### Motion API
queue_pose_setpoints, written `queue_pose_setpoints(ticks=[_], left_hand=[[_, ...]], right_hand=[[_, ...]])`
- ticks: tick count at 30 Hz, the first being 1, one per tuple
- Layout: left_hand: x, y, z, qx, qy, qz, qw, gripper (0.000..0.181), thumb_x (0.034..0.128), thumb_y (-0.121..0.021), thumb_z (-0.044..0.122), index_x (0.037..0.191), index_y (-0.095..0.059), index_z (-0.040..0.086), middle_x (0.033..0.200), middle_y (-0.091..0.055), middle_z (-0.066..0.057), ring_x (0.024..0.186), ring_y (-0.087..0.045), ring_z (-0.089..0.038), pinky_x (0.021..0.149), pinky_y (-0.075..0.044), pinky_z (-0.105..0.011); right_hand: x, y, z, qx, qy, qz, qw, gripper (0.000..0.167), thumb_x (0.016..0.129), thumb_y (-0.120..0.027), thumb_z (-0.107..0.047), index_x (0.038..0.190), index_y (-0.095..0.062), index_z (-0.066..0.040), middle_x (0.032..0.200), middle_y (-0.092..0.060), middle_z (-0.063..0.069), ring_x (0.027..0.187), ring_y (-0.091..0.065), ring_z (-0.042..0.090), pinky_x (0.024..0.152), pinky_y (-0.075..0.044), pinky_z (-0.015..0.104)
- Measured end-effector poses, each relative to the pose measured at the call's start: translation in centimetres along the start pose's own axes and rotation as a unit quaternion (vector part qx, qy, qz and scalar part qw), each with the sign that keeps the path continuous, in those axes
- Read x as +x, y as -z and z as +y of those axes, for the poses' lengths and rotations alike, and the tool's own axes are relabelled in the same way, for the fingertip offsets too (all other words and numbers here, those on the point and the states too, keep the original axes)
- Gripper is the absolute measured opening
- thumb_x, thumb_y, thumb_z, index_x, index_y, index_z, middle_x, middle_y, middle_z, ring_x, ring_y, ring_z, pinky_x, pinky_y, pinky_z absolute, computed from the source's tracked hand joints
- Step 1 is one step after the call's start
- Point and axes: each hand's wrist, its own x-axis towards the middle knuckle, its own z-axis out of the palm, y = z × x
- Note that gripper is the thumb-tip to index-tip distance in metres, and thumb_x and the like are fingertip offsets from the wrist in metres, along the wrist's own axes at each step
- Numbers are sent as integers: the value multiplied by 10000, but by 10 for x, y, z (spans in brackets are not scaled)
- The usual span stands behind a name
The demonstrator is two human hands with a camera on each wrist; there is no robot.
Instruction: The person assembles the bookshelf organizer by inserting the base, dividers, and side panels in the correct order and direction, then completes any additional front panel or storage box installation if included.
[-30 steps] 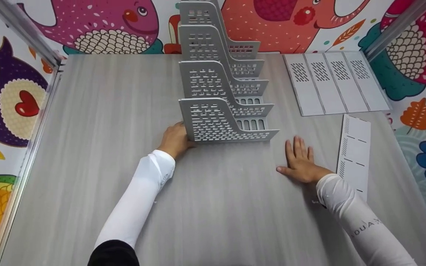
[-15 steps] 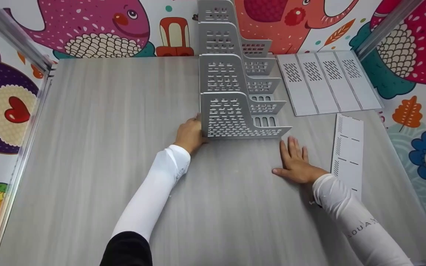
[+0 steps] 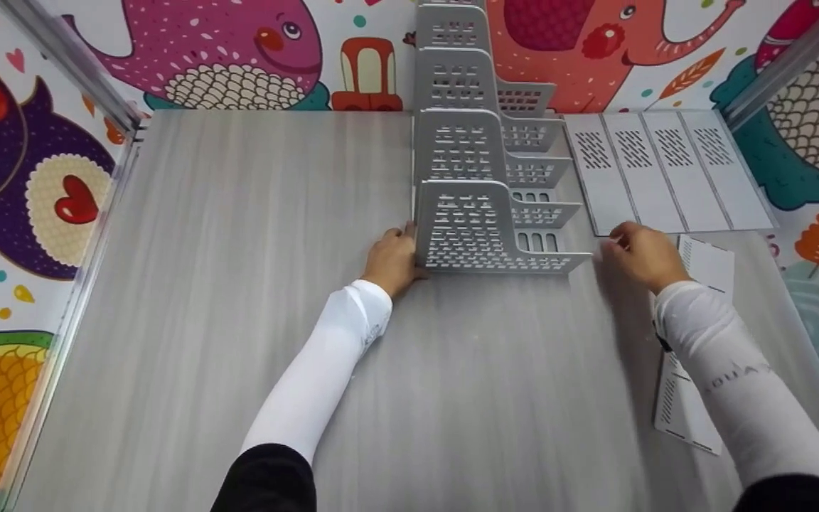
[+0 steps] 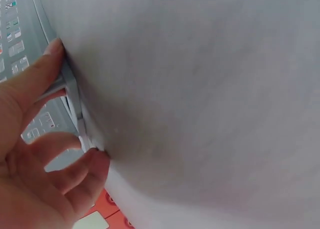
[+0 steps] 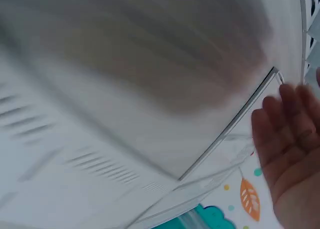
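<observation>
A grey perforated file organizer (image 3: 466,227) with several upright dividers stands on the table in the head view. At its near left lower corner my left hand (image 3: 392,259) grips the edge. The left wrist view shows my left thumb (image 4: 42,71) on one side of that edge, the fingers curled on the other. My right hand (image 3: 644,256) hovers just right of the organizer's near right corner, its fingers loosely bent and holding nothing. In the right wrist view, the right hand (image 5: 295,144) appears palm side, beside the corner of a light panel.
A flat, light grey panel (image 3: 665,192) with slotted sections lies at the back right, close beside the organizer. Another narrow panel (image 3: 687,412) lies partly under the right forearm. Walls with cartoon animals (image 3: 239,50) border the table (image 3: 253,213).
The organizer has shifted right across the table, closer to the flat panel, with my left hand on it. My right hand has risen from lying flat and moved forward, its fingers now bent.
</observation>
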Motion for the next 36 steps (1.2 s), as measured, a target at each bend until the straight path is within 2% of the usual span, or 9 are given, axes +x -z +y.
queue_pose_setpoints(ticks=[4, 8, 12, 16, 19, 24, 30, 34, 36], left_hand=[[0, 1, 1, 179, 92, -126, 9997, 874, 693, -824, 318, 1390, -431, -36, 1352, -570, -146, 1278, -508, -289, 1043, -435, -416], [1, 5, 2, 415, 28, -97, 9991, 865, 695, -820, 338, 1385, -444, -25, 1326, -596, -123, 1261, -520, -264, 1017, -459, -402], [3, 7, 4, 517, -23, -81, 9986, 890, 696, -817, 360, 1397, -424, -24, 1338, -588, -118, 1248, -525, -249, 1003, -469, -384], [1, 6, 3, 535, -80, -17, 9985, 885, 697, -817, 369, 1389, -430, -24, 1323, -598, -122, 1250, -526, -236, 993, -479, -385], [-2, 4, -1, 536, -101, 61, 9985, 858, 695, -822, 356, 1370, -453, -25, 1306, -610, -126, 1235, -537, -237, 980, -486, -388], [-9, 4, -7, 502, 70, 59, 9987, 844, 684, -833, 335, 1358, -472, -24, 1276, -625, -135, 1197, -559, -248, 962, -493, -393], [-7, 5, -3, 366, 29, 149, 9992, 866, 692, -828, 336, 1371, -449, -45, 1259, -622, -165, 1194, -563, -269, 964, -491, -406], [-5, 4, -1, 373, 58, 104, 9992, 860, 696, -825, 344, 1379, -453, -24, 1260, -616, -165, 1196, -564, -268, 960, -495, -407], [-3, 4, 0, 409, 69, 101, 9991, 858, 694, -826, 346, 1379, -457, -16, 1253, -620, -159, 1188, -570, -263, 952, -501, -404]], right_hand=[[29, -5, -16, -519, -682, -478, 9952, 643, 933, -486, -422, 1243, -423, 138, 1184, -479, 397, 1097, -484, 545, 916, -407, 619], [47, -8, -29, -1018, -1124, -805, 9851, 824, 930, -458, -513, 1243, -356, 243, 1164, -405, 438, 1101, -445, 573, 944, -400, 622], [55, -9, -26, -1307, -1311, -489, 9815, 653, 944, -493, -363, 1178, -477, 246, 1091, -463, 388, 1051, -495, 531, 896, -451, 585], [56, -8, -17, -1066, -1545, -381, 9815, 532, 938, -511, -307, 1118, -580, 189, 1120, -466, 403, 1049, -464, 504, 892, -452, 569], [58, -9, -14, -739, -1623, -472, 9828, 534, 919, -551, -339, 1099, -606, 161, 1129, -513, 424, 953, -501, 453, 848, -463, 549], [61, -12, -14, -718, -1344, -669, 9861, 591, 885, -609, -391, 1084, -540, 162, 1007, -601, 388, 782, -566, 389, 777, -485, 542], [65, -13, -12, -1045, -1068, -233, 9885, 447, 751, -642, -309, 845, -595, 125, 812, -610, 288, 700, -568, 375, 651, -479, 496], [63, -18, -19, -1540, -1301, 107, 9794, 709, 737, -567, -257, 1170, -417, 284, 921, -607, 399, 826, -619, 502, 682, -510, 545], [62, -19, -24, -1633, -1420, 476, 9751, 693, 781, -503, -216, 1234, -348, 286, 973, -597, 438, 889, -619, 535, 699, -514, 568]])
